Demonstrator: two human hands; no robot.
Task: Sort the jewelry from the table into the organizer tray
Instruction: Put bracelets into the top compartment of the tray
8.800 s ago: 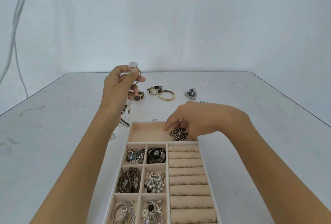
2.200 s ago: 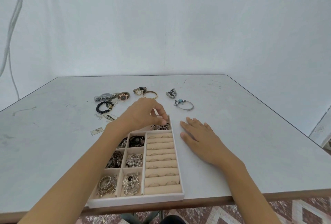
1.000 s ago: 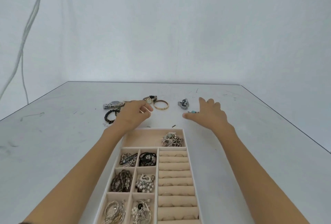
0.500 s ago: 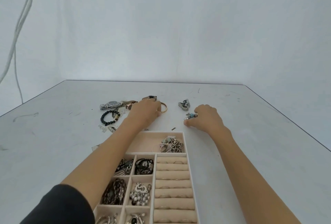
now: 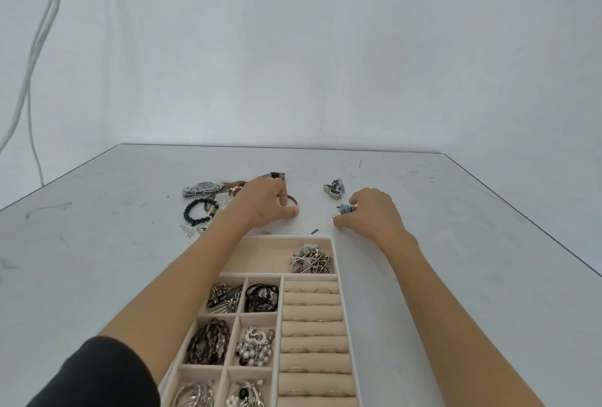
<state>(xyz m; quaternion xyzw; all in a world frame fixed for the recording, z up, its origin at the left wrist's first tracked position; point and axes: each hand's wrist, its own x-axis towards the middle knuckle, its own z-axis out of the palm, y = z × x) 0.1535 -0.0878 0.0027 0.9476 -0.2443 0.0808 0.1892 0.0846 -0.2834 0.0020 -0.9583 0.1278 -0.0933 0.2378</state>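
A beige organizer tray (image 5: 342,309) with several filled compartments and ring rolls lies on the grey table in front of me. Beyond its far end, my left hand (image 5: 264,203) curls its fingers and thumb round a gold bangle (image 5: 293,202) on the table. My right hand (image 5: 371,214) pinches a silver bracelet with blue beads (image 5: 345,209) to the right of it. A tangle of jewelry (image 5: 311,260) fills the right part of the tray's wide top compartment.
Loose on the table behind my left hand are a silver watch (image 5: 200,188), a black bead bracelet (image 5: 198,211), a rose-gold watch (image 5: 236,188) and small bits. A folded silver watch (image 5: 334,188) lies beyond my right hand. The table's right edge (image 5: 537,227) runs diagonally.
Both hands reached from the tray to the far jewelry. Over the last half second my left hand closed on the gold bangle and my right hand stayed curled on the beaded bracelet.
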